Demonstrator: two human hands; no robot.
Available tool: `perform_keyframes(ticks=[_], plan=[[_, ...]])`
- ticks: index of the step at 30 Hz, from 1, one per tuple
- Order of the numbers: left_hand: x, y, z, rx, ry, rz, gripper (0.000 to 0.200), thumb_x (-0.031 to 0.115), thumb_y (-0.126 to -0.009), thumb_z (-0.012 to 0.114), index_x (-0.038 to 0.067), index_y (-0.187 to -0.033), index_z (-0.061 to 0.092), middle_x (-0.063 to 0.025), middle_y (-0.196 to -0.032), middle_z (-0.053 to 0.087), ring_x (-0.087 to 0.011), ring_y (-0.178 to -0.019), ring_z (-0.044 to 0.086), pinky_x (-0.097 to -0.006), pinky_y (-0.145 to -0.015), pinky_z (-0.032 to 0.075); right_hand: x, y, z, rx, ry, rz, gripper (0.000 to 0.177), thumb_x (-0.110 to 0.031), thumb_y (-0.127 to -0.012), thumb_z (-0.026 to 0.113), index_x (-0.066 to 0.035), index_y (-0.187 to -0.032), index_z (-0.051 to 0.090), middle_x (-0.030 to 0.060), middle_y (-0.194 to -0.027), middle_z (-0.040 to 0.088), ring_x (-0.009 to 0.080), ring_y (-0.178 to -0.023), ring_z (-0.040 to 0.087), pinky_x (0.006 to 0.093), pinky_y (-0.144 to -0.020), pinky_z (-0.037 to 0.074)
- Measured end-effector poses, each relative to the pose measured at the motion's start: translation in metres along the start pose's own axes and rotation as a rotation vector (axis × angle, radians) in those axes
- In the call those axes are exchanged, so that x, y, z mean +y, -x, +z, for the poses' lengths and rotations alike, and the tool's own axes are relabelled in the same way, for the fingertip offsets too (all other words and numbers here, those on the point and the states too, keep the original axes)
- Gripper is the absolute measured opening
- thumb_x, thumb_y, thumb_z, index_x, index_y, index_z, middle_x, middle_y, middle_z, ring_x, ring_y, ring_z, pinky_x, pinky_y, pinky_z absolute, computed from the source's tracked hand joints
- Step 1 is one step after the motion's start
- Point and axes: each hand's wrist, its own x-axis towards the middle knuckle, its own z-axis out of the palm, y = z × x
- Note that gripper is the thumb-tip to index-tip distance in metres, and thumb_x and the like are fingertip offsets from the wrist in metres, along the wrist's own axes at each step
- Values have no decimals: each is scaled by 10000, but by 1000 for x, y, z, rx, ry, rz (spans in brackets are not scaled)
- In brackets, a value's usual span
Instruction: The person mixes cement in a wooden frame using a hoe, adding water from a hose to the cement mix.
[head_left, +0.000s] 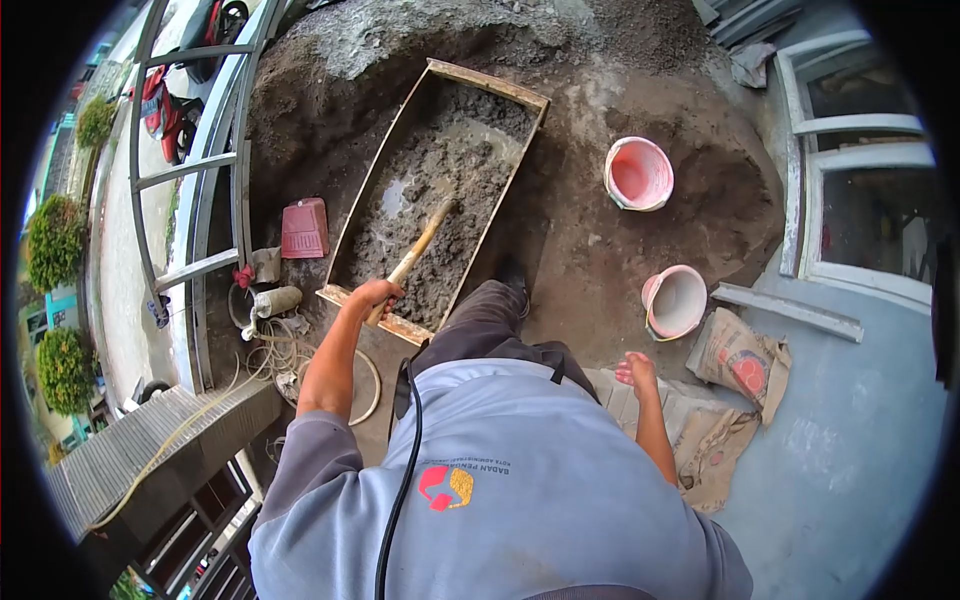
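Observation:
My left hand [376, 298] is closed round a wooden tool handle [421, 247]. The handle's far end goes into wet grey mortar [455, 165], and the tool's head is hidden there. A long wooden mixing trough [492, 84] with low sides holds the mortar, and a small puddle lies on it. My right hand [637, 370] hangs free at my right side, fingers loosely apart, with nothing in it. Nearest to it are a pale bucket [675, 303] and a brown paper cement sack [738, 362].
A second bucket [639, 174], pink inside, stands farther off on the dirt. Left of the trough are a red plastic dustpan-like piece [304, 228] and a coiled hose [290, 362]. A metal frame [190, 175] borders the left; a white window frame [860, 125] stands right.

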Motion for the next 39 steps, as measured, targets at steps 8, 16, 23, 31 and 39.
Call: perform_keyframes(ticks=[8, 16, 23, 31, 39], plan=[[-36, 0, 54, 290, -48, 113, 258, 190, -765, 749, -40, -707, 648, -100, -599, 605, -215, -449, 598, -409, -415, 477, -225, -70, 30, -39, 262, -207, 250, -226, -989, 624, -25, -1135, 657, 104, -855, 676, 207, -649, 678, 337, -562, 606], [13, 37, 97, 616, -403, -183, 400, 286, -829, 672, 45, -1137, 755, -213, -1155, 731, -368, -1136, 690, -440, -972, 542, -393, -88, 305, -540, 689, -414, 243, -252, -997, 620, -33, -1080, 685, 76, -867, 706, 138, -673, 669, 273, -615, 581], [-55, 19, 95, 580, -365, -150, 271, 226, -794, 692, 99, -1024, 758, -223, -1036, 737, -399, -1012, 702, -488, -897, 549, -240, -135, 521, -786, 851, 75, 595, -525, -918, 690, 43, -1056, 580, 223, -897, 686, 318, -684, 718, 423, -607, 639], [-181, -10, 113, 573, -224, -79, 236, 209, -747, 723, 63, -933, 714, -249, -888, 713, -436, -882, 697, -514, -793, 547, -51, -162, 599, -642, 187, 329, 509, -457, -863, 775, -8, -1013, 588, 150, -865, 643, 314, -754, 680, 503, -704, 603], [-245, -60, 176, 647, 15, 74, 247, 269, -745, 735, 55, -862, 696, -225, -810, 712, -420, -798, 708, -491, -726, 555, -59, -112, 604, -509, 114, 153, 203, -176, -838, 726, -57, -796, 567, 68, -642, 537, 226, -503, 551, 389, -499, 513]])
